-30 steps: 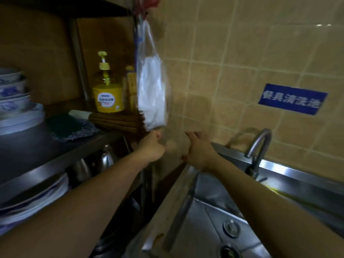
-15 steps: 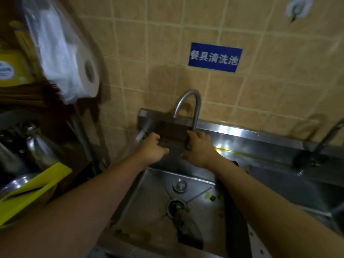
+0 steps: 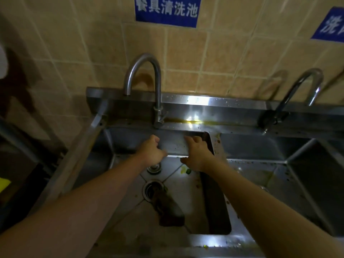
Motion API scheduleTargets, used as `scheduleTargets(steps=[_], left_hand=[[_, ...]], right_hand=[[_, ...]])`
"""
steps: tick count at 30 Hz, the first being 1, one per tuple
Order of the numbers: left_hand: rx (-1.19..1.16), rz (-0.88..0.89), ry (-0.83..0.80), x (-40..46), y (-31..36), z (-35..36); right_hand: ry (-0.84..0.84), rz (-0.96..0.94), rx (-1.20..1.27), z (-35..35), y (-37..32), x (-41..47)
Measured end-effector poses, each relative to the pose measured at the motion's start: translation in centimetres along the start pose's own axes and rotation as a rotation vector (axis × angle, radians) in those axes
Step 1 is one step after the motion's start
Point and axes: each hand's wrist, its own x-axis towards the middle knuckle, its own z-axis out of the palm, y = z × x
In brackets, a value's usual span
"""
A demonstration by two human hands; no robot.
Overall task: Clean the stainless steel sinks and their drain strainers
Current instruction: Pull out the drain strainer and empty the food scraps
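A two-basin stainless steel sink fills the view. The left sink (image 3: pixel 188 194) is dirty, with its round drain opening (image 3: pixel 150 190) in the middle of the floor. A dark brown clump (image 3: pixel 168 209) lies from the drain toward me; I cannot tell what it is. Green food scraps (image 3: pixel 186 171) sit near the back of the floor, beside a small round metal fitting (image 3: pixel 154 168). My left hand (image 3: pixel 151 151) hovers over the basin with fingers curled, holding nothing I can see. My right hand (image 3: pixel 197 155) hovers beside it, fingers relaxed. The right sink (image 3: pixel 256 175) shows specks and a yellowish stain.
A curved faucet (image 3: pixel 143 75) rises behind the left basin and a second faucet (image 3: pixel 305 84) behind the right one. Yellow liquid pools on the back ledge (image 3: pixel 191 121). Blue signs (image 3: pixel 166 10) hang on the tiled wall. A dark shelf rack with something yellow (image 3: pixel 3 183) stands at the left.
My view has swung from the shelf and hanging paper roll over to the sinks and tilted down. Both hands moved from the roll to above the left basin.
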Motion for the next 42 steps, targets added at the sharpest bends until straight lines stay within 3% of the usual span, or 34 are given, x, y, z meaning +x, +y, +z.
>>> scheduleTargets(steps=[10, 21, 26, 35, 42], left_hand=[[0.039, -0.105, -0.025, 4.9, -9.0, 3.6], [0.057, -0.352, -0.041, 8.0, -17.7, 9.3], [0.094, -0.445, -0.048, 8.6, -20.2, 10.7], [0.109, -0.455, -0.074, 10.3, -21.6, 11.2], [0.152, -0.384, -0.107, 12.3, -20.7, 10.2]], right_hand=[[-0.241, 0.067, -0.01, 9.4, 1.5, 2.9], [-0.595, -0.096, -0.157, 22.6, 4.1, 7.3], [-0.689, -0.075, -0.131, 26.6, 6.0, 7.5], [-0.552, -0.167, -0.192, 29.4, 6.5, 7.0], [-0.421, -0.046, -0.141, 25.4, 6.1, 7.7]])
